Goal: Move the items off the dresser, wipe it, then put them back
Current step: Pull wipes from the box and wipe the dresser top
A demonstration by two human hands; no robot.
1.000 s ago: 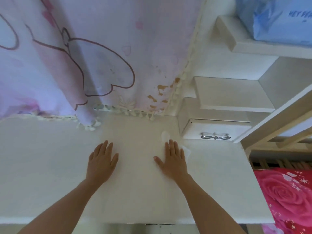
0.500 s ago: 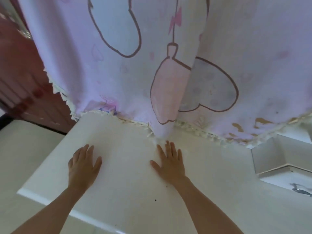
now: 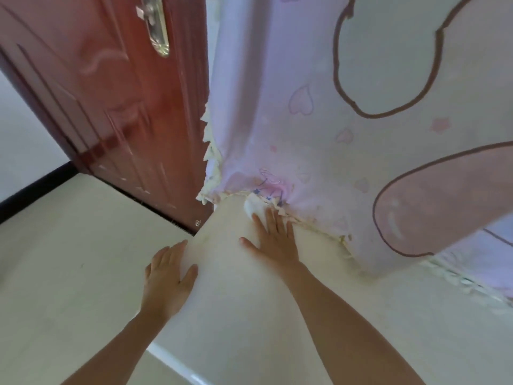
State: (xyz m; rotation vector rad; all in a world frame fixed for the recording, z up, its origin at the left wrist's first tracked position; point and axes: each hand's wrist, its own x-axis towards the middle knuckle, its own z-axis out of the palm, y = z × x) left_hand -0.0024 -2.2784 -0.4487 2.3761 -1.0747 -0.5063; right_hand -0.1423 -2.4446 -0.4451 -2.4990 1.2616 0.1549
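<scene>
The white dresser top (image 3: 249, 323) is bare and runs from the bottom right up to its far left corner. My right hand (image 3: 273, 241) lies flat on it near that corner, fingers spread, pressing down a white wipe (image 3: 253, 208) whose crumpled end shows beyond my fingertips. The wipe touches the fringed hem of the curtain. My left hand (image 3: 169, 279) rests flat over the dresser's left edge, fingers apart, with nothing in it. No items stand on the visible part of the dresser.
A pink-and-lilac cartoon curtain (image 3: 347, 120) with a cream fringe hangs along the back of the dresser. A reddish-brown door (image 3: 111, 93) with a brass handle (image 3: 156, 29) stands just left of the corner. Pale floor (image 3: 69, 259) lies to the left.
Both hands have slid left along the dresser top, from beside the small drawer unit to the far left corner. The view has swung left, bringing in the door and floor.
</scene>
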